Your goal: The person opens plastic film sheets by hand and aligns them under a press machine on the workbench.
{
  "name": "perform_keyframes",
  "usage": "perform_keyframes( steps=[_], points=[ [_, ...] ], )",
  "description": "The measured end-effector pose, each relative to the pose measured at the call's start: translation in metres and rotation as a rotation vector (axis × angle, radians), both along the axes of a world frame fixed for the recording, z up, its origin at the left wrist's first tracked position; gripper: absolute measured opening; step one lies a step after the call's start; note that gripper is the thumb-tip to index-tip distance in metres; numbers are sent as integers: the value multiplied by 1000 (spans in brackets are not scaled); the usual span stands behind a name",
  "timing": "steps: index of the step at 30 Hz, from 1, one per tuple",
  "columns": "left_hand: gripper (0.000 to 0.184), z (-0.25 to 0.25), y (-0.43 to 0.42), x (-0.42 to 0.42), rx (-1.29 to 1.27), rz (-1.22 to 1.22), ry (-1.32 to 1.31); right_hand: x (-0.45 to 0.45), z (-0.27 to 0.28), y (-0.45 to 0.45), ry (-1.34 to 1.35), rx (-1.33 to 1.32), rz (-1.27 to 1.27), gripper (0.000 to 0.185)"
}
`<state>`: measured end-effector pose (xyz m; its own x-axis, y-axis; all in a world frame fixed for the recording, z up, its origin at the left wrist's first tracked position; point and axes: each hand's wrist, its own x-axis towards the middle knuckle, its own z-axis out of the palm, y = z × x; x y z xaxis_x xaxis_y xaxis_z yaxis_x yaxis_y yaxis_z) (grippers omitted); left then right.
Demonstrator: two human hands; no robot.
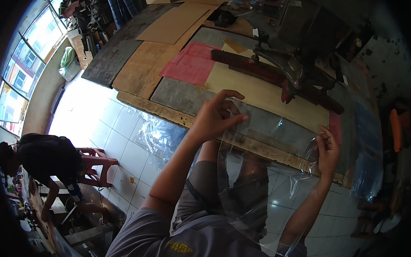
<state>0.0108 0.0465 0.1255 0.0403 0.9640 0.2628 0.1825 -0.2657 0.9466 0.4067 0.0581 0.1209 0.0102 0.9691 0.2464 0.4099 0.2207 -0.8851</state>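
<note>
A clear plastic sheet (296, 186), possibly a bag, hangs between my hands, over my lap and the near edge of the workbench (269, 146). My left hand (219, 115) is at its upper left corner, thumb and middle finger closed on the film while the index finger stretches out above. At the other upper corner, my right hand (327, 152) pinches the film's edge. Beyond both hands lies a cream sheet (259, 99) with a pink patch (192, 62) at its left end. A long dark red bar (258, 70) on a metal arm spans above it.
Flat cardboard (173, 23) lies at the bench's far left. Clear plastic film (156, 134) is heaped low on the left; more plastic (367, 154) hangs at the right. Another person (50, 163) bends over work near a red stool (98, 166).
</note>
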Motion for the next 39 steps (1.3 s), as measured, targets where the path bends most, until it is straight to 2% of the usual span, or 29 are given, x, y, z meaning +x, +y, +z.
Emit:
perform_keyframes(
  steps=[29, 32, 39],
  points=[
    [39, -2, -1, 2, 69, 6, -30, -2, 2, -2, -5, 29, -15, 33],
    [39, 8, -5, 0, -29, -27, 6, -2, 3, -3, -10, 32, -14, 34],
    [39, 7, -6, 0, -15, -22, -16, -3, 4, -3, 7, 25, -24, 33]
  ],
)
